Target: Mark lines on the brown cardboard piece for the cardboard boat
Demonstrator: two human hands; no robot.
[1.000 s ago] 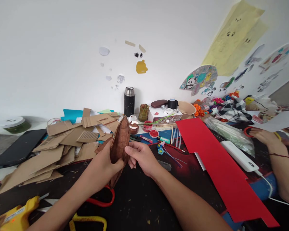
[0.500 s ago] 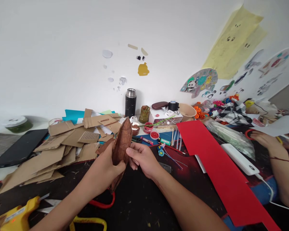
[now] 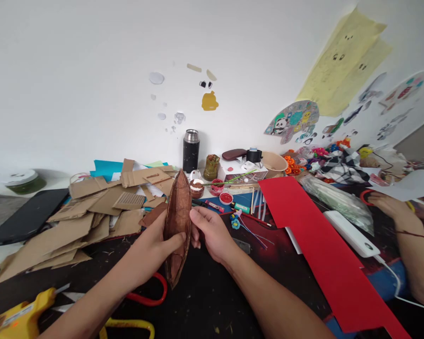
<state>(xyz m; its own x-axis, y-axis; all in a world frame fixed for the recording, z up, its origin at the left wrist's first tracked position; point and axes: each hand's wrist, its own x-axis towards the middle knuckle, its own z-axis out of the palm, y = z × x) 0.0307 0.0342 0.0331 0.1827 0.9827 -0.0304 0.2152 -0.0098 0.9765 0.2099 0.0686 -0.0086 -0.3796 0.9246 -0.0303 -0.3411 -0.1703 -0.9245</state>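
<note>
A long brown dried leaf (image 3: 177, 221), folded lengthwise, stands nearly upright above the dark table (image 3: 205, 301). My left hand (image 3: 151, 252) grips its lower half from the left, thumb across the front. My right hand (image 3: 212, 233) pinches its right edge near the middle, fingers curled. Both hands are closed on the leaf. Red-handled scissors (image 3: 150, 294) lie just below the leaf's tip.
A heap of cardboard scraps (image 3: 92, 212) lies at left, a yellow glue gun (image 3: 19, 318) at the lower left. A red paper sheet (image 3: 314, 245), a black flask (image 3: 191, 150) and small paint pots sit behind. Another person's hand (image 3: 388, 205) rests at the right edge.
The leaf has turned a little more upright and square to me, its tip now lower over the scissors. Both hands keep their hold; my right thumb has slid along the edge.
</note>
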